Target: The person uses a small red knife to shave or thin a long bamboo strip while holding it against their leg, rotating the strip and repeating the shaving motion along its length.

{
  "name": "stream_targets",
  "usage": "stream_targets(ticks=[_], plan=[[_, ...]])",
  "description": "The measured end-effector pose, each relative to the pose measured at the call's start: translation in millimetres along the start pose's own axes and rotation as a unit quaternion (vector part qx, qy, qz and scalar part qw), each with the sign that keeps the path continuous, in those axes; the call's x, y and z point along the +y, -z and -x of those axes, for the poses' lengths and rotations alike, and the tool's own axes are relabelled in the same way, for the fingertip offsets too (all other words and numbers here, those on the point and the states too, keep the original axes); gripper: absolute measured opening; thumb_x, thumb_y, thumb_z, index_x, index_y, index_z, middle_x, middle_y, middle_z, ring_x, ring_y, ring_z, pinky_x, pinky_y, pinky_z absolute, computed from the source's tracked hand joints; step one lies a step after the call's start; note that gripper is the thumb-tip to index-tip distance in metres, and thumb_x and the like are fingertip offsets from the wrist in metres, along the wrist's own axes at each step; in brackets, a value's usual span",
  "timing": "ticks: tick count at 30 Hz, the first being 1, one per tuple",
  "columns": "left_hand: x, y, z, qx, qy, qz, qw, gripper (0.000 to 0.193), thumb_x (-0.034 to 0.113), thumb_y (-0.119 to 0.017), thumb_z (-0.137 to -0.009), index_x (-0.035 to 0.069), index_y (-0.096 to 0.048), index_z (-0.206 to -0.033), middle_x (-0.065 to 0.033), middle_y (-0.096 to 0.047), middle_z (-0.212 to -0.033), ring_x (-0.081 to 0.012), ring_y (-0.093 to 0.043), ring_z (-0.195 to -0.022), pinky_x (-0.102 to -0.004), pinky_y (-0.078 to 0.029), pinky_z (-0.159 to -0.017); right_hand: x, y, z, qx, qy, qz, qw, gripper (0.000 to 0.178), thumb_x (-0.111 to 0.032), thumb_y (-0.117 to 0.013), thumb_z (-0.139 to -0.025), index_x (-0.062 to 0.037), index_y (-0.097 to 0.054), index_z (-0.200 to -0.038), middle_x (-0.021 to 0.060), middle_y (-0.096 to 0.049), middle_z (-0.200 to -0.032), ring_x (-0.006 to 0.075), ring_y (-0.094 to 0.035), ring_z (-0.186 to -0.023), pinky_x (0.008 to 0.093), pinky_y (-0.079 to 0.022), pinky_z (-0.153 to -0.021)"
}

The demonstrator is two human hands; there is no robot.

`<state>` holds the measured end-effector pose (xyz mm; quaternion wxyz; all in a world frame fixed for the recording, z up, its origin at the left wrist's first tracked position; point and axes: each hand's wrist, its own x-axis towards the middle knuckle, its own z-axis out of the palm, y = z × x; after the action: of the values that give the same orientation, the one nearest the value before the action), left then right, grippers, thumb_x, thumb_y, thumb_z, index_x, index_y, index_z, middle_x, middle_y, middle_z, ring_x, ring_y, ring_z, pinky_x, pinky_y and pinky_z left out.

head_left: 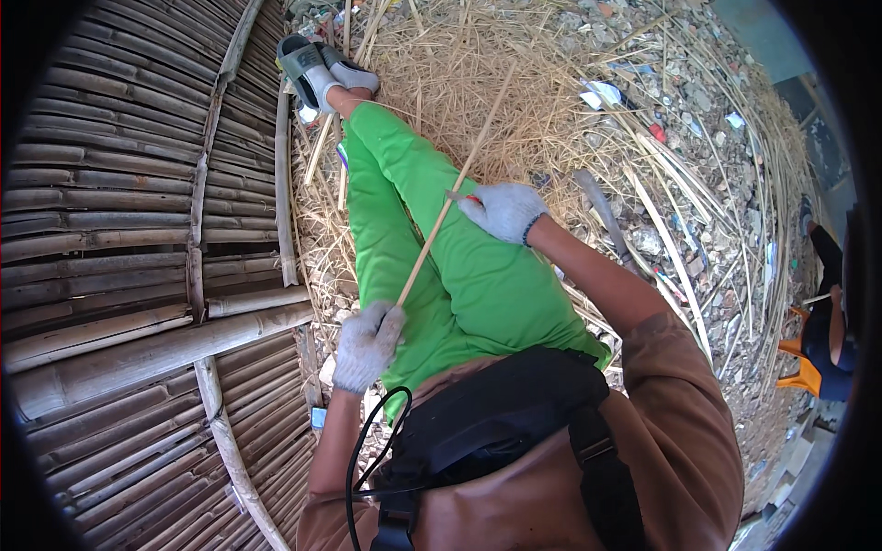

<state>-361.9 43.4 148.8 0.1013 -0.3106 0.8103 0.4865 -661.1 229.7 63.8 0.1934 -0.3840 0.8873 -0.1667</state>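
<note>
My left hand (366,347), in a pale knitted glove, is closed around the near end of a long thin bamboo strip (480,140). The strip slants across my green-trousered thighs and reaches out over the straw beyond them. Near the strip's middle, my right hand (505,211), gloved alike, is closed on a small knife (457,196). Its short blade lies against the strip, and a bit of red shows by the fingers; the rest of the handle is hidden in the glove.
A bamboo slat wall or platform (110,184) stands close on my left. Straw-like shavings (514,83) cover the ground ahead. A long machete-like blade (599,204) lies right of my right forearm, among stones and loose strips (675,257). Another person (831,321) sits by an orange chair (801,372), far right.
</note>
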Motion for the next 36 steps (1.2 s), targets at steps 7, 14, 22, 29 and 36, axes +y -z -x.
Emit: stream_targets(ticks=[7, 14, 22, 29, 36], plan=[[-47.3, 32.8, 81.6, 0.037, -0.017, 0.047, 0.998, 0.023, 0.022, -0.069, -0.111, 0.0, -0.074, -0.113, -0.0063, -0.073, -0.076, -0.0095, -0.065, -0.06, -0.0309, -0.053, -0.055, -6.0, 6.4, 3.2, -0.023, -0.008, 0.008, 1.0, 0.064, -0.062, -0.045, -0.111, -0.0095, -0.079, -0.104, 0.0234, -0.081, -0.104, 0.0439, -0.08, -0.099, 0.0592, -0.062, -0.088], [-3.0, 4.8, 16.9, 0.023, -0.008, 0.042, 0.999, 0.022, 0.019, -0.066, -0.111, 0.0, -0.07, -0.119, -0.0075, -0.078, -0.085, -0.0098, -0.066, -0.058, -0.0282, -0.051, -0.048, -13.3, 14.4, 1.9, -0.034, -0.009, 0.011, 0.999, 0.066, -0.064, -0.045, -0.11, -0.0091, -0.081, -0.106, 0.0239, -0.082, -0.107, 0.0447, -0.08, -0.101, 0.0586, -0.062, -0.091], [34.3, -21.4, -87.1, -0.044, -0.039, 0.116, 0.992, 0.021, 0.023, -0.062, -0.112, 0.003, -0.071, -0.114, -0.002, -0.073, -0.084, -0.0079, -0.057, -0.053, -0.0264, -0.045, -0.044, -6.4, 6.0, 1.2, -0.022, -0.024, -0.006, 0.999, 0.068, -0.065, -0.043, -0.111, -0.0088, -0.08, -0.107, 0.0238, -0.082, -0.108, 0.0442, -0.08, -0.101, 0.0575, -0.062, -0.092], [21.3, -7.5, -40.3, -0.024, 0.012, 0.113, 0.993, 0.023, 0.023, -0.063, -0.113, 0.002, -0.071, -0.115, -0.0018, -0.07, -0.081, -0.0082, -0.057, -0.052, -0.0282, -0.046, -0.045, -18.6, 11.9, 4.1, -0.034, -0.002, 0.011, 0.999, 0.071, -0.068, -0.042, -0.112, -0.0084, -0.08, -0.103, 0.0231, -0.082, -0.105, 0.0436, -0.08, -0.099, 0.0575, -0.063, -0.09], [-10.2, 13.6, 25.0, 0.005, 0.042, 0.121, 0.992, 0.023, 0.02, -0.065, -0.112, -0.001, -0.072, -0.119, -0.0028, -0.07, -0.08, -0.0063, -0.056, -0.053, -0.0257, -0.044, -0.045, -5.1, -0.9, 3.4, 0.001, 0.008, 0.0, 1.0, 0.065, -0.066, -0.045, -0.111, -0.0104, -0.077, -0.103, 0.023, -0.081, -0.099, 0.0458, -0.079, -0.094, 0.0601, -0.062, -0.084]])
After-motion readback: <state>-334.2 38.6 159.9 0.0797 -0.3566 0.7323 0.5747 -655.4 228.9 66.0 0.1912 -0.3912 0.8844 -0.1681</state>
